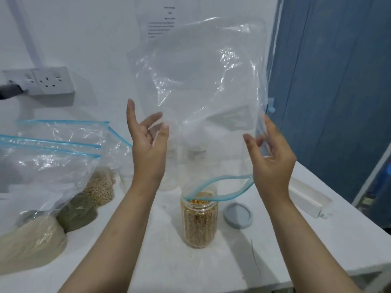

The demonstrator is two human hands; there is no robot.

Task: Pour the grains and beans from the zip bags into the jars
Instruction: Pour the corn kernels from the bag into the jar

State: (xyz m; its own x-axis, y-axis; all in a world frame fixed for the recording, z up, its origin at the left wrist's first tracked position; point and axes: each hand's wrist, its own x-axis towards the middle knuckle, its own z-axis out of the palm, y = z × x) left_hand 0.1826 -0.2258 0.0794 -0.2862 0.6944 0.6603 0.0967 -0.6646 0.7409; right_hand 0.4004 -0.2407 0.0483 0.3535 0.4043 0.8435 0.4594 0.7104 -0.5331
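A clear zip bag [201, 81] hangs upside down and looks empty. Its blue zip mouth [224, 187] droops over the open jar [200, 223], which is filled almost to the brim with yellow-brown grains. My right hand [273, 155] pinches the bag's right edge between thumb and fingers. On the bag's left side, my left hand [148, 144] is raised palm-up with its fingers loosely spread, the fingertips touching the plastic. The jar's grey lid [238, 215] lies on the table just right of the jar.
Filled zip bags stand at the left: beige grain [31, 240], green beans [78, 210], tan grain [99, 187]. Empty clear jars [196, 157] show through the held bag. A white box [306, 199] lies at the right, by the table edge. A wall socket [50, 80] is at the back left.
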